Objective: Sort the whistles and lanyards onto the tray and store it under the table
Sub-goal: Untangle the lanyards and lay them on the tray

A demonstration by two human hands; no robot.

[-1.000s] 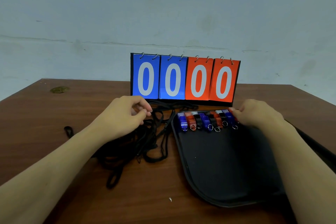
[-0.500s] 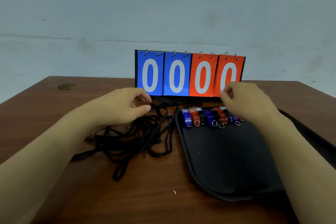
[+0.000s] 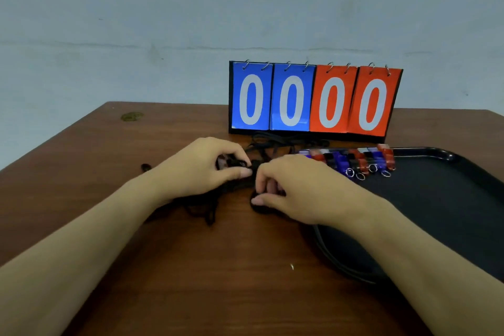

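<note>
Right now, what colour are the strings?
Black lanyards, seen in the head view.

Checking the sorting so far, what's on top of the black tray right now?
A row of blue, red and black whistles lies along the black tray's far edge. The right hand and forearm cover its near left part, so nothing can be told there.

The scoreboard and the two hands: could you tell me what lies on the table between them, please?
In the head view, loops of black lanyard cord lie between the scoreboard and the left hand and right hand, both gripping the tangle.
</note>
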